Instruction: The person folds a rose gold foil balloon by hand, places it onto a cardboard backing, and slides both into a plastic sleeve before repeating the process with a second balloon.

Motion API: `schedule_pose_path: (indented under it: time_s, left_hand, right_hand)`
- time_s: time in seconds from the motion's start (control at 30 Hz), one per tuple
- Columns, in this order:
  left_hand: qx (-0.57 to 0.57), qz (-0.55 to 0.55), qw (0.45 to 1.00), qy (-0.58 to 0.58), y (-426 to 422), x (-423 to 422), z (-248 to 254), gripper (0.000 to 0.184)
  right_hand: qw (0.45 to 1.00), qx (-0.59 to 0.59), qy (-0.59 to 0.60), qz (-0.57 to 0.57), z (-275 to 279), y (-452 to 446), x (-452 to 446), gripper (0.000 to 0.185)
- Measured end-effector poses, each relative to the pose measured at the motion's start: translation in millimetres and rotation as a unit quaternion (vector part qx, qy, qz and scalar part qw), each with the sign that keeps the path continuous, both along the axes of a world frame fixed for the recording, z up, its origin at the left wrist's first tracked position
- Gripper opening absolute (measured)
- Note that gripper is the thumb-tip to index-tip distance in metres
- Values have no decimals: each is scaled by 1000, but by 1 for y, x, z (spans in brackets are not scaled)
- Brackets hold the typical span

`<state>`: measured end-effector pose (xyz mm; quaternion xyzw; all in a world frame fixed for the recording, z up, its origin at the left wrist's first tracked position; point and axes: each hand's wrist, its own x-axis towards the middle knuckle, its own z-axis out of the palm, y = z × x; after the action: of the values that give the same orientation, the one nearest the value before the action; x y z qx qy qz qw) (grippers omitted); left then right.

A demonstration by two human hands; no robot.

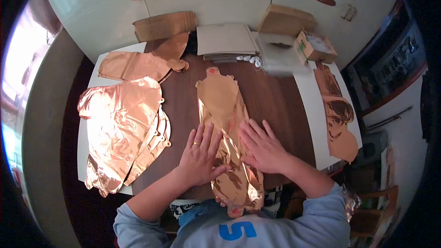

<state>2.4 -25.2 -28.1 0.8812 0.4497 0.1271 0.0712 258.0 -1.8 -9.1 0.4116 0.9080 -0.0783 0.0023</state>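
A rose-gold foil balloon (223, 105), folded into a long narrow strip, lies on the brown table in front of me. Each end has a small tab with a red mark. My left hand (200, 154) lies flat on its left edge, fingers stretched out, a ring on one finger. Across from it, my right hand (262, 148) rests with fingers extended on the right edge of the foil. Neither hand grips anything. Between the hands the foil is creased and shiny, and its lower end reaches the table edge by my shirt.
More foil balloons (121, 128) lie piled at the left, with another folded one (133, 65) behind them. A foil strip (337, 115) lies on the right. At the back are flat cardboard sheets (227, 40), clear plastic bags (282, 55) and a small open box (317, 47).
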Motion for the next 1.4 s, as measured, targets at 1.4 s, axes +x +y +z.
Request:
schedule_pose_path:
  time_s: [1.4]
  left_hand:
    - [-20,-68,997,-11,-14,15,7,77]
  right_hand:
    - [945,170,259,-103,14,275,-13,47]
